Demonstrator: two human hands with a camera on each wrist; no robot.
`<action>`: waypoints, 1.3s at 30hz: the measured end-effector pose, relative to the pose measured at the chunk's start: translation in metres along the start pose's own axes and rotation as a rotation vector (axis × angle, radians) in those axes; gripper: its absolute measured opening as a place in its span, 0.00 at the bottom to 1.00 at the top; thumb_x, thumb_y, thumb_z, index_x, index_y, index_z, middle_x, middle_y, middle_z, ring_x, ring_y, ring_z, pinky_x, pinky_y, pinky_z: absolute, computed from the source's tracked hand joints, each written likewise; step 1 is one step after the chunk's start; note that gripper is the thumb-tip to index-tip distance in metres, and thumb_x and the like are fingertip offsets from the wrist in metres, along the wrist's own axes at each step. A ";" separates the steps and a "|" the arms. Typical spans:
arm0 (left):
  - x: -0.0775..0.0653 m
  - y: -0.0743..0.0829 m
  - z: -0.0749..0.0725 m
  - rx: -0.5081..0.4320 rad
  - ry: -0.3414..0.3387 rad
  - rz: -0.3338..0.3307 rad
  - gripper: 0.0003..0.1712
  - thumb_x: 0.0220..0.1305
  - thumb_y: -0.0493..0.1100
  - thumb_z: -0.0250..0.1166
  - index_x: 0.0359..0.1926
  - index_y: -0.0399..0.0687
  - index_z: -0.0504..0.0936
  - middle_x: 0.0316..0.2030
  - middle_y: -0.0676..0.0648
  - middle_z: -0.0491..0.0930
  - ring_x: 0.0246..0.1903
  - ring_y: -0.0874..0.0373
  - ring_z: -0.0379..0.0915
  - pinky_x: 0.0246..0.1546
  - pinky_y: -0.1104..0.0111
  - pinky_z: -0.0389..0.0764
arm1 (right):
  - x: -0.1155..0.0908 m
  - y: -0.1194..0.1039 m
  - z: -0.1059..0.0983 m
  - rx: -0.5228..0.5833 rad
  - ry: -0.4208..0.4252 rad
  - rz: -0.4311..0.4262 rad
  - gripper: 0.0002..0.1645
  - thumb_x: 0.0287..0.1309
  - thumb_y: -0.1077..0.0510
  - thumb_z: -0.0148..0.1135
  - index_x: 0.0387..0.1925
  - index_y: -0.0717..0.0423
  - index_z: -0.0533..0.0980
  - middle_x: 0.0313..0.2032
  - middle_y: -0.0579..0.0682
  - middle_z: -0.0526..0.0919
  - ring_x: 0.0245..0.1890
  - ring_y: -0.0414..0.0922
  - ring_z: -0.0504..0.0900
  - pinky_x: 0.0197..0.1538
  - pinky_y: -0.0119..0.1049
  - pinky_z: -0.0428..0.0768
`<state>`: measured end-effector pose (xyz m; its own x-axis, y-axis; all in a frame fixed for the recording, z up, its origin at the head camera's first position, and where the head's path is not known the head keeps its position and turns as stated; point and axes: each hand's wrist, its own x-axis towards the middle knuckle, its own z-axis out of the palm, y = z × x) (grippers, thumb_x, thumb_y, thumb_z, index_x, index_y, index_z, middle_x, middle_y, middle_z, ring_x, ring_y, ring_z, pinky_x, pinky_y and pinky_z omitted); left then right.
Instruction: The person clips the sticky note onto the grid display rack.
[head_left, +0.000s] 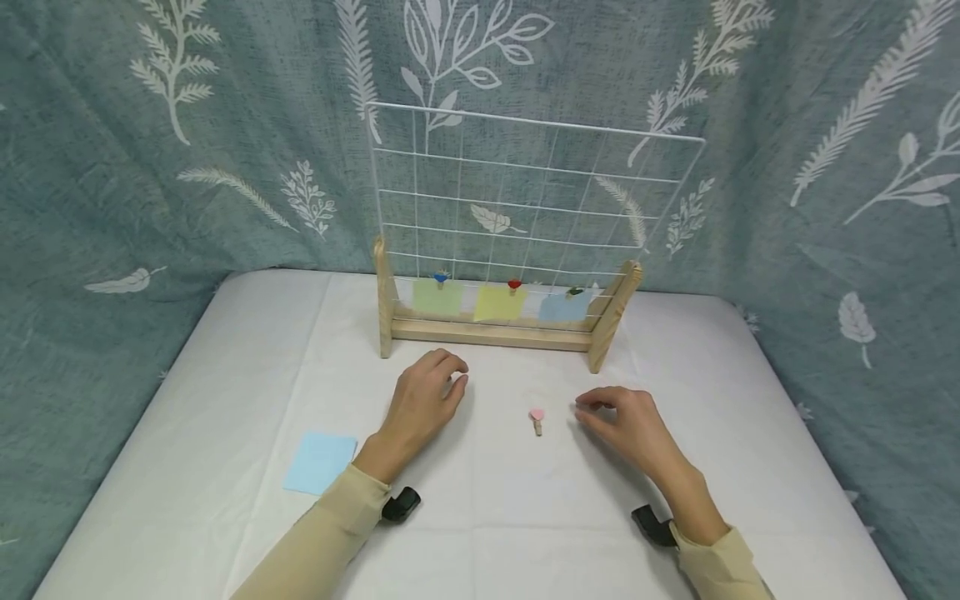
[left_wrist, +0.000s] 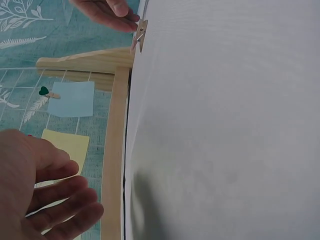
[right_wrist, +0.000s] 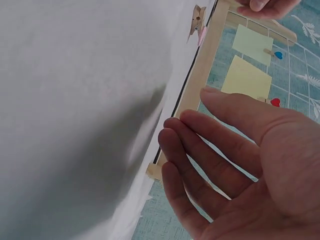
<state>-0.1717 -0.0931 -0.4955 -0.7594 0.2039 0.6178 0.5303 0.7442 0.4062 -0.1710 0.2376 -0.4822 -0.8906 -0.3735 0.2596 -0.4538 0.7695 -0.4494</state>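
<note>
A small wooden clothespin with a pink heart lies on the white cloth between the two hands, touched by neither. My left hand is to its left, near the foot of the rack, with fingers loosely bent and nothing in them. On the other side, closer to the clothespin, my right hand holds nothing; its relaxed fingers show in the right wrist view. Behind stands a white wire grid rack on a wooden base. Clipped low on it are a green note, a yellow note and a blue note.
A light blue sticky-note pad lies on the tablecloth left of my left forearm. Heart clothespins in blue, red and green pin the notes. A patterned teal curtain hangs behind the table.
</note>
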 end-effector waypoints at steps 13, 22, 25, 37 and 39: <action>-0.011 -0.023 -0.029 -0.047 0.009 -0.110 0.03 0.63 0.33 0.71 0.38 0.44 0.87 0.36 0.47 0.86 0.33 0.50 0.82 0.33 0.62 0.80 | -0.007 0.004 -0.007 -0.001 -0.068 0.044 0.10 0.58 0.62 0.78 0.43 0.57 0.89 0.40 0.51 0.91 0.44 0.52 0.89 0.50 0.53 0.85; -0.018 -0.039 -0.051 -0.027 -0.021 -0.156 0.01 0.65 0.34 0.71 0.37 0.44 0.88 0.37 0.47 0.86 0.34 0.50 0.83 0.32 0.62 0.80 | -0.011 0.006 -0.008 0.022 -0.075 0.052 0.13 0.56 0.65 0.78 0.45 0.59 0.88 0.43 0.53 0.92 0.45 0.53 0.89 0.51 0.53 0.86; -0.028 -0.045 -0.057 -0.013 -0.036 -0.168 0.02 0.66 0.36 0.70 0.38 0.43 0.88 0.37 0.47 0.87 0.33 0.51 0.83 0.32 0.62 0.80 | -0.011 0.006 -0.009 0.018 -0.076 0.030 0.13 0.56 0.66 0.77 0.45 0.59 0.88 0.43 0.53 0.91 0.44 0.52 0.89 0.50 0.52 0.86; -0.050 -0.057 -0.086 0.029 -0.021 -0.196 0.05 0.61 0.32 0.74 0.36 0.45 0.88 0.33 0.49 0.86 0.30 0.54 0.80 0.30 0.65 0.78 | -0.012 0.007 -0.009 0.012 -0.106 0.016 0.14 0.54 0.68 0.78 0.44 0.58 0.88 0.48 0.53 0.91 0.46 0.51 0.89 0.51 0.51 0.86; -0.055 -0.060 -0.094 0.053 -0.036 -0.208 0.05 0.61 0.33 0.74 0.36 0.46 0.88 0.33 0.49 0.86 0.31 0.54 0.80 0.31 0.64 0.78 | -0.012 0.007 -0.008 0.016 -0.124 0.014 0.14 0.55 0.68 0.78 0.44 0.58 0.88 0.50 0.53 0.90 0.48 0.51 0.89 0.52 0.51 0.86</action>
<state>-0.1264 -0.2093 -0.4907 -0.8639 0.0645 0.4996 0.3409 0.8050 0.4856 -0.1632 0.2520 -0.4815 -0.8934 -0.4247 0.1465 -0.4410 0.7669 -0.4663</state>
